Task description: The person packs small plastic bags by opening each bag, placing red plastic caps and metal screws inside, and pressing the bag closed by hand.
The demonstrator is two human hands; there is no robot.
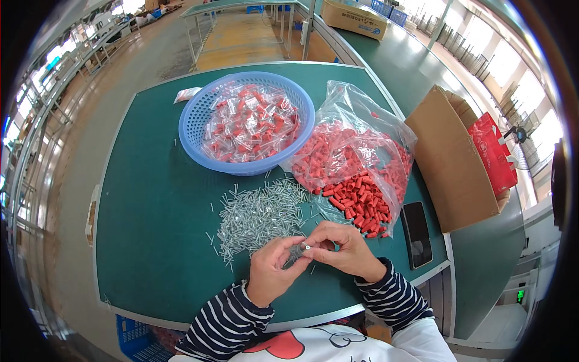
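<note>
My left hand (270, 270) and my right hand (342, 248) meet above the near edge of the green table. The left fingers are closed on a small clear plastic bag (295, 254), partly hidden by them. At the bag's mouth, my right thumb and fingertips pinch a screw (307, 247), seen end-on. Just beyond my hands lies a heap of silver screws (256, 214). To its right, red tapered plastic plugs (365, 204) spill from a large clear bag (345, 99). A blue perforated basket (187, 137) behind the screws holds small filled bags with red pieces (253, 123).
A black phone (417, 234) lies at the table's right edge. Beside it stands an open cardboard box (452, 166) with a red bag (491, 154). A small packet (187, 94) sits left of the basket. Below the table's near edge is a blue crate (129, 338).
</note>
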